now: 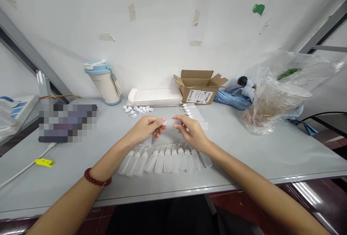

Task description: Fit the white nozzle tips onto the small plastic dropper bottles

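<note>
A small translucent plastic bottle (170,122) lies sideways between my two hands, above the table's middle. My left hand (148,128) pinches its left end, thumb on top and fingers curled below. At the other end, the thumb and fingers of my right hand (192,131) close on it. Both of its ends are partly covered by my fingers. Below my hands, several similar translucent bottles (159,162) with thin curved white tubes lie in a row. More bottles (195,114) lie behind my right hand. A loose pile of small white caps (138,110) sits beyond my left hand.
Along the wall stand a cream tumbler (101,83), a stack of white packets (157,97) and an open cardboard box (199,90). Blue cloth (234,99) and a plastic-wrapped tub (279,101) are at right. A blurred-out device (67,123) with a white cable (24,173) lies left.
</note>
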